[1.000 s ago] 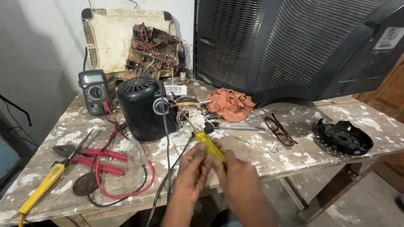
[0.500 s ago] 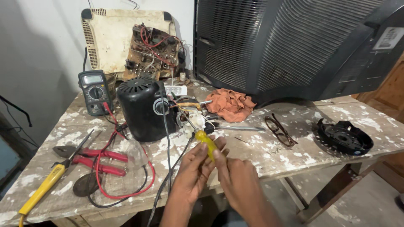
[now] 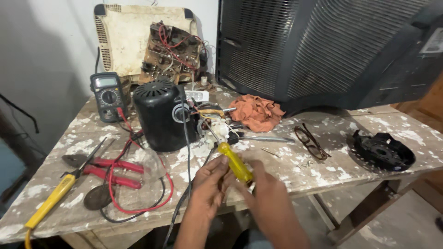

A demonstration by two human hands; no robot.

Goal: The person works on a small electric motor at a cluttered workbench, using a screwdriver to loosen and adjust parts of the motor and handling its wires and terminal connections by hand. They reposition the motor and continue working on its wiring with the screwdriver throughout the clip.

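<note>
Paint-flecked wooden bench (image 3: 323, 170), hands (image 3: 210, 186) gripping yellow screwdriver (image 3: 234, 161)

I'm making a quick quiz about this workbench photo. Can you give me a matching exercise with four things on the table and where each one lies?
Things:
1. multimeter
2. orange rag
3. eyeglasses
4. yellow-handled screwdriver

Places:
A. held in both hands, tip at the white part beside the black motor
B. between the rag and the round black cover at the right end of the table
C. far left, in front of the old cream casing
D. just in front of the big dark television

Pairs: 1-C, 2-D, 3-B, 4-A
</note>
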